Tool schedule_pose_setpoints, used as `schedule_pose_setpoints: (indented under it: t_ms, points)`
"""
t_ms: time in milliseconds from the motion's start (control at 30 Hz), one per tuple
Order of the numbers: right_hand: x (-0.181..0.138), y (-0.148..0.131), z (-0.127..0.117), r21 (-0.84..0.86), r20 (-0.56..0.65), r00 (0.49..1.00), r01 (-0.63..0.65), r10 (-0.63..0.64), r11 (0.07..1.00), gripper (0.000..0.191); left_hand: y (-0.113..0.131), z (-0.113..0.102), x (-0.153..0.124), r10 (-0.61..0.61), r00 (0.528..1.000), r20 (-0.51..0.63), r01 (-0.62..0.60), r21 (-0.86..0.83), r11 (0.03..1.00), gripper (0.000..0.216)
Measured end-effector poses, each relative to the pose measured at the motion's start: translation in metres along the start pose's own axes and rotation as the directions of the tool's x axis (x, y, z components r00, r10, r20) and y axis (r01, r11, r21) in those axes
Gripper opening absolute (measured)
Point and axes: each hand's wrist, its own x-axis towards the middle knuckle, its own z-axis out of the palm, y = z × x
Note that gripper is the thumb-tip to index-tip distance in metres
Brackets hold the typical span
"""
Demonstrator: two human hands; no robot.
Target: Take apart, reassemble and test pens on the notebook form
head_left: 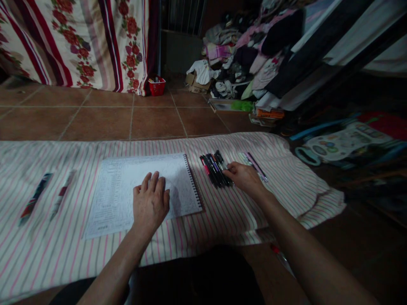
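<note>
A spiral-bound notebook (116, 186) lies open on the striped cloth, its wire binding along the right edge and its page covered in faint markings. My left hand (149, 201) rests flat on the page with the fingers stretched forward. To the right of the binding, several dark pens (212, 169) lie side by side, one of them with a red barrel. At the right end of that row, my right hand (244, 177) has its thumb and index finger pinched on a pen, which is partly hidden. Just beyond it are a few more slim pens (257, 165), purple and pale.
A dark pen with red (35, 198) and a white-and-red pen (62, 194) lie at the left of the striped cloth (178, 237). On the tiled floor stand a red basket (157, 87) and a heap of clothes (248, 51). A red-tipped object (276, 250) lies below the cloth's front edge.
</note>
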Motion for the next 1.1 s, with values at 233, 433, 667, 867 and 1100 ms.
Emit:
schedule_pose_setpoints:
  t_ms: [233, 433, 667, 867, 1100]
  points:
    - [0.0, -0.003, -0.005, -0.055, 0.026, 0.999, -0.036, 0.038, 0.998, 0.027, -0.001, 0.001, 0.0, -0.002, 1.0, 0.013, 0.002, 0.004, 1.0, 0.036]
    - [-0.003, -0.01, -0.009, -0.107, 0.048, 0.997, -0.052, 0.057, 0.993, 0.029, -0.001, 0.001, -0.001, -0.008, 1.0, 0.009, 0.008, -0.02, 1.0, 0.035]
    - [-0.001, -0.011, -0.008, -0.11, 0.067, 0.998, -0.005, 0.012, 0.994, 0.031, -0.002, -0.003, -0.002, 0.005, 0.999, 0.034, -0.004, -0.014, 1.0, 0.036]
    - [0.001, -0.009, -0.008, -0.103, 0.056, 0.998, -0.019, 0.025, 0.994, 0.029, -0.004, -0.007, -0.003, 0.017, 0.998, 0.061, -0.017, -0.008, 1.0, 0.034]
    - [0.001, -0.006, -0.009, -0.092, 0.039, 0.996, -0.07, 0.074, 0.993, 0.026, -0.005, -0.008, -0.004, 0.024, 0.997, 0.071, -0.024, -0.01, 1.0, 0.033]
